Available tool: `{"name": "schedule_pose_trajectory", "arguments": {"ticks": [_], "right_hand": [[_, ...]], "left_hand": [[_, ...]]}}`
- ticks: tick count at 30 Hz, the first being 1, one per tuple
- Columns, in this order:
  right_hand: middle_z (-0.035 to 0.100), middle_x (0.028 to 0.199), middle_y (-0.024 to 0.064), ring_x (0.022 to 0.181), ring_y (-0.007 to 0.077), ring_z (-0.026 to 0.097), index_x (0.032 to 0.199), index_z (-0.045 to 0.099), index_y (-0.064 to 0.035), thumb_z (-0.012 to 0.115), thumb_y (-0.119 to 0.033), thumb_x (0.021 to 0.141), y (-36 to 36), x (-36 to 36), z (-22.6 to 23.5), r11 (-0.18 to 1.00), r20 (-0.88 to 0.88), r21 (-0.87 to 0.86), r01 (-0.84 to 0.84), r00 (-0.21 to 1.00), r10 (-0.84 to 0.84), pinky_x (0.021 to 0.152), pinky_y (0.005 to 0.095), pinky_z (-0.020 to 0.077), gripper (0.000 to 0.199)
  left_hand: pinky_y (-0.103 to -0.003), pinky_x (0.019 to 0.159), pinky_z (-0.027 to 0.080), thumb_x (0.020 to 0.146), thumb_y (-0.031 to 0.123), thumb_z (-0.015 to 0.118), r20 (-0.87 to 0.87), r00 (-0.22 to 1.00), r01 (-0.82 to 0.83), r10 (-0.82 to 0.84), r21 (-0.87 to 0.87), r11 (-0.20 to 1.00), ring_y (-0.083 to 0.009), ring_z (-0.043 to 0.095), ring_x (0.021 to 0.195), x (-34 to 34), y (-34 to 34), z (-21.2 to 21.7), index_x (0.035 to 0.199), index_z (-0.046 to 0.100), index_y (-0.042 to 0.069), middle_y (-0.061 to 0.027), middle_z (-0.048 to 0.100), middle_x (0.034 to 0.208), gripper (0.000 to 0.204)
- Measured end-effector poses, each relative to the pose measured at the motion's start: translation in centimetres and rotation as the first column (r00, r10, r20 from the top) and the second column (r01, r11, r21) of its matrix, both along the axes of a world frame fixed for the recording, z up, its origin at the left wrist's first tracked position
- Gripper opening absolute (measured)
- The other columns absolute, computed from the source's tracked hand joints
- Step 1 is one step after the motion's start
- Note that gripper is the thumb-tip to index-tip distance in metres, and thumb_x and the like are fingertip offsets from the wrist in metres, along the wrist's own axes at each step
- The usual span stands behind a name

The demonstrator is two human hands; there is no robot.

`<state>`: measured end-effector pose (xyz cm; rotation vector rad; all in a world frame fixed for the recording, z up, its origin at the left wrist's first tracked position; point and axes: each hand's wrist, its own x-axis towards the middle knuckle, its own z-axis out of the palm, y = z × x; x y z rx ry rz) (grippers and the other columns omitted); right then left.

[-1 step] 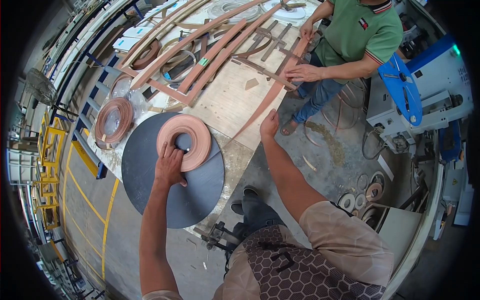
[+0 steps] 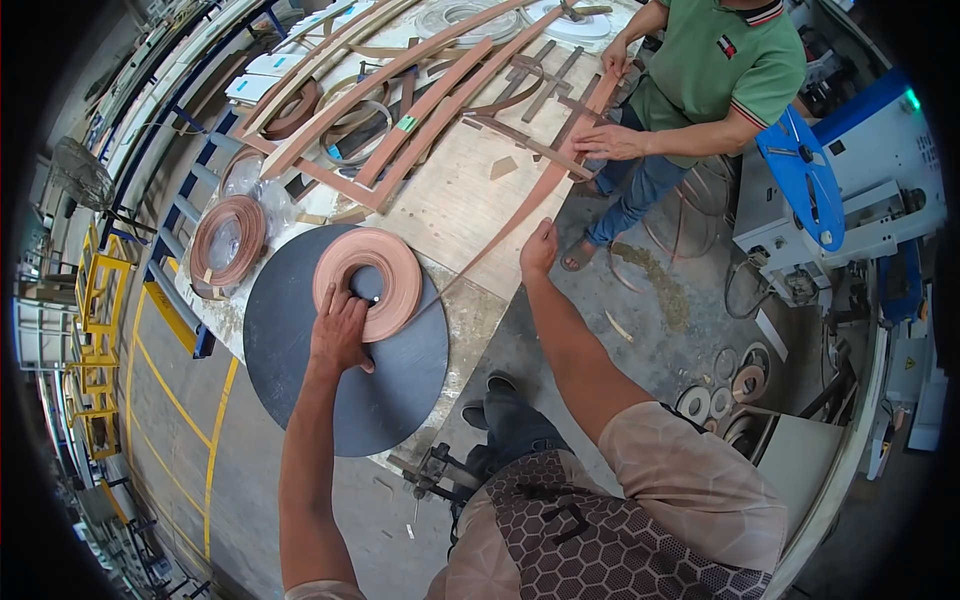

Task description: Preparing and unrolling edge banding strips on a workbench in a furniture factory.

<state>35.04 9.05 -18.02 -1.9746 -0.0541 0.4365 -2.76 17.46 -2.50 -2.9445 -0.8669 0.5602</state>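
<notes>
A thick coil of pinkish-brown edge banding (image 2: 398, 268) lies flat on a round dark grey turntable disc (image 2: 290, 370) at the table's near corner. My left hand (image 2: 342, 328) rests on the coil's near-left side, fingers stretched toward its centre hole and thumb spread apart over the disc. From the coil a loose strip of banding (image 2: 500, 238) runs up and right to a co-worker's hands (image 2: 612, 143). Beside that strip, off the table's right edge, my right hand (image 2: 539, 247) is raised with its fingers curled closed. What those fingers hold, if anything, is hidden.
Long curved wooden strips (image 2: 440, 100) and several smaller coils cover the far table. Another coil (image 2: 228, 240) sits left of the disc. A clamp (image 2: 432, 472) is fixed at the near edge. The co-worker in a green shirt (image 2: 690, 70) stands right, before a blue-and-white machine (image 2: 810, 185).
The strip near the coil has shifted and now shows as a straighter line from the coil's right side. My hands stay about where they were; the co-worker's nearer hand moved slightly.
</notes>
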Motion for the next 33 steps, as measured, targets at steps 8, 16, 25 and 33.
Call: {"name": "schedule_pose_trajectory", "arguments": {"ticks": [8,16,25,33], "right_hand": [[0.063,0.128,0.0302,0.122,0.0491,0.055,0.130,0.061,0.0006,0.031,-0.052,0.106,0.1,0.2,0.1,0.995,0.096,0.017,0.102,0.990,-0.103,0.103,0.0499,0.0422,0.065],[0.061,0.132,0.0301,0.125,0.0489,0.054,0.134,0.059,0.0015,0.031,-0.051,0.105,0.1,-0.4,1.5,0.996,0.034,0.010,0.085,0.996,-0.085,0.105,0.0486,0.0416,0.066],[0.058,0.142,0.0262,0.130,0.0478,0.053,0.147,0.052,-0.0047,0.030,-0.054,0.105,-0.3,0.7,0.2,0.999,0.047,-0.004,0.041,0.998,-0.041,0.109,0.0495,0.0414,0.069],[0.062,0.135,0.0268,0.125,0.0488,0.056,0.144,0.055,-0.0047,0.031,-0.053,0.105,-0.3,1.1,0.0,0.998,0.054,-0.011,0.066,0.996,-0.065,0.106,0.0505,0.0429,0.067]], "left_hand": [[-0.048,0.131,0.011,0.034,0.052,0.097,0.012,1.000,-0.014,0.014,-0.004,1.000,-0.0228,0.048,0.136,0.5,0.1,-0.1,0.130,0.053,0.009,-0.0043,0.060,0.121,0.114],[-0.049,0.132,0.010,0.034,0.052,0.097,-0.008,1.000,-0.027,0.027,0.017,0.999,-0.0227,0.048,0.136,0.2,0.0,-0.3,0.130,0.054,0.009,-0.0045,0.060,0.121,0.114],[-0.050,0.132,0.010,0.035,0.050,0.098,-0.009,1.000,0.002,-0.002,0.011,1.000,-0.0236,0.048,0.137,1.1,0.0,0.0,0.127,0.054,0.008,-0.0050,0.061,0.123,0.110],[-0.050,0.132,0.009,0.037,0.051,0.098,-0.013,1.000,-0.016,0.016,-0.001,1.000,-0.0248,0.045,0.140,1.1,0.0,0.0,0.132,0.053,0.009,-0.0053,0.059,0.128,0.113]]}}
